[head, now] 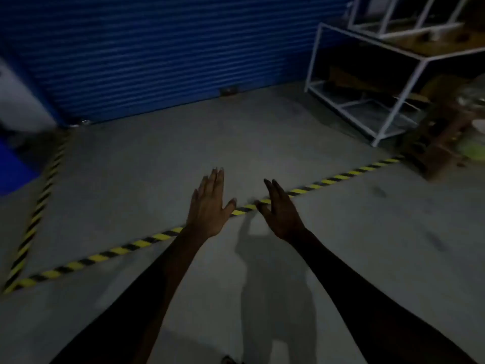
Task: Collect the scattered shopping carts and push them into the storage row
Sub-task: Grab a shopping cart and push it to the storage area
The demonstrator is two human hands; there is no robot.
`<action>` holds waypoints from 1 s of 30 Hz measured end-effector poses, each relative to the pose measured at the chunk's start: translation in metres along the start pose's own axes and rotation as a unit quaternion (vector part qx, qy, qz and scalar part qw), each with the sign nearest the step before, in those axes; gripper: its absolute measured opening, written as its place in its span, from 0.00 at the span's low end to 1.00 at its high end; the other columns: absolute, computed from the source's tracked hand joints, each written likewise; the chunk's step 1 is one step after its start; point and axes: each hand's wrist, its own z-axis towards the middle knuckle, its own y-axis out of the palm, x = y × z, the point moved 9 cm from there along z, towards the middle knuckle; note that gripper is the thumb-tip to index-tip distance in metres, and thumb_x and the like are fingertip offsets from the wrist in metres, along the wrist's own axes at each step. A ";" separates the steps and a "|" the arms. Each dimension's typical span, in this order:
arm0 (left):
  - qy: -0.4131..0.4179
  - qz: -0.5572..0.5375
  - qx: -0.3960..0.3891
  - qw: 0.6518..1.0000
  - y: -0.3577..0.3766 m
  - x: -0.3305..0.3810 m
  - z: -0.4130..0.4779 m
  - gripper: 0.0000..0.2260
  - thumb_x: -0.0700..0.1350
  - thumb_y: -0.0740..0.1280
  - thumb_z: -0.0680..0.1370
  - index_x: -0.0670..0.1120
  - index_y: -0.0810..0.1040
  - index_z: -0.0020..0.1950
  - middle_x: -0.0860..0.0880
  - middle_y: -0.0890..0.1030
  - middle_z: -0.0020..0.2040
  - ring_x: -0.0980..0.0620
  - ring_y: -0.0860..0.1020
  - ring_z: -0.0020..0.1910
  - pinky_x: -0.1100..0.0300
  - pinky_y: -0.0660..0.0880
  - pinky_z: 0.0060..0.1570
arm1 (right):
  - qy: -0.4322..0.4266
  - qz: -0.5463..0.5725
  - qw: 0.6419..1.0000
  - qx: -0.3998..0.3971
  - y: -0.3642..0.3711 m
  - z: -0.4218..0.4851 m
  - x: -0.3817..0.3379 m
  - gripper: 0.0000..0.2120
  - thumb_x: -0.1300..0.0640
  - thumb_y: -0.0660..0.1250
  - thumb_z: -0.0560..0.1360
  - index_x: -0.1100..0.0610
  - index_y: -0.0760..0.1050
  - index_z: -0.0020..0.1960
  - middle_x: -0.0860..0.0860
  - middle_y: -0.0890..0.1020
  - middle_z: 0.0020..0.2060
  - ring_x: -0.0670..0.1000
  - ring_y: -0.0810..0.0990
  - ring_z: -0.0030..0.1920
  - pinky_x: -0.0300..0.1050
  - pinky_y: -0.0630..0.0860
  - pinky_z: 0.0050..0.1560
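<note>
At the far left, a strip of yellow-and-black hazard tape (39,203) is laid along the grey concrete floor (157,153). A second strip (126,246) meets it at the near left corner and is run across toward the right. Beyond the tape, the far side is closed off by a blue roller shutter (157,53), lowered to the floor.

Both bare forearms are stretched forward over the second strip. The left hand (207,211) is held flat, palm down, fingers straight and together, thumb spread; nothing is grasped. Just right of it, and apart from it, the right hand (282,214) is likewise released, fingers extended, nothing held. A shadow (275,285) is cast on the floor between the arms.

At the far right, white tubular frames (367,82) are stacked beside the shutter's end. In this dim, blurred view they may be carts, but that cannot be told. A brown stack (441,137) is set just beside them, nearer.
</note>
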 end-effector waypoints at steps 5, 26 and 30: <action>-0.049 -0.526 -0.105 0.843 0.051 0.151 -0.001 0.42 0.70 0.61 0.68 0.53 0.56 0.77 0.52 0.60 0.76 0.52 0.63 0.73 0.55 0.66 0.66 | 0.122 0.365 0.918 0.098 -0.107 -0.077 0.094 0.26 0.42 0.55 0.80 0.47 0.59 0.76 0.46 0.64 0.74 0.49 0.64 0.72 0.45 0.62 0.68; -0.007 -0.583 -0.512 0.630 0.263 0.758 -0.157 0.36 0.62 0.50 0.69 0.52 0.61 0.76 0.48 0.68 0.73 0.46 0.68 0.70 0.44 0.61 0.68 | 0.236 0.583 0.568 0.531 -0.407 -0.526 0.448 0.27 0.38 0.46 0.80 0.49 0.66 0.73 0.51 0.76 0.66 0.54 0.74 0.66 0.62 0.64 0.69; 0.163 -0.523 -0.484 0.682 0.284 0.849 -0.164 0.35 0.62 0.52 0.72 0.49 0.58 0.77 0.48 0.64 0.75 0.51 0.64 0.72 0.49 0.59 0.72 | 0.352 0.388 0.630 0.573 -0.449 -0.579 0.491 0.26 0.40 0.49 0.80 0.49 0.63 0.74 0.49 0.69 0.71 0.51 0.68 0.70 0.56 0.61 0.71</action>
